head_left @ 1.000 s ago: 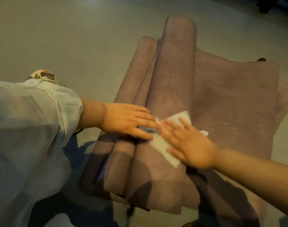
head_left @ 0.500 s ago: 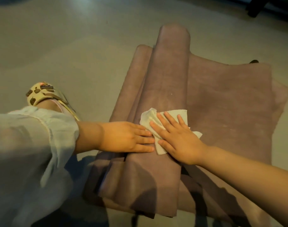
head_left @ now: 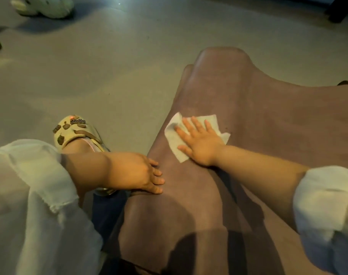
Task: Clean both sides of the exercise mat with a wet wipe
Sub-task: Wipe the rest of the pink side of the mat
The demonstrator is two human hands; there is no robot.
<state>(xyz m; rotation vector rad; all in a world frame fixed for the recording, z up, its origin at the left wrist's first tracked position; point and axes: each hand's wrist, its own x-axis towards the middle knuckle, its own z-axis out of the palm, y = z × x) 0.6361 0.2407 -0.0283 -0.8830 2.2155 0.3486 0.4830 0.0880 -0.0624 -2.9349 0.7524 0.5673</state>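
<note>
A mauve exercise mat (head_left: 278,124) lies on the floor, folded over itself into a raised ridge that runs away from me. A white wet wipe (head_left: 174,139) lies flat on the ridge's upper part. My right hand (head_left: 199,141) presses it down with straight, spread fingers. My left hand (head_left: 137,172) rests flat on the ridge's left side, nearer to me, fingers straight and apart from the wipe. Loose white sleeves cover both forearms.
My foot in a beige clog with brown charms (head_left: 74,132) stands on the grey floor (head_left: 109,66) just left of the mat. Pale shoes (head_left: 44,5) lie at the far left. A dark furniture leg (head_left: 337,8) stands at the top right.
My right hand has slid the wipe up the ridge, away from me. My left hand stayed on the mat, now apart from the wipe. The camera has moved closer and tilted left.
</note>
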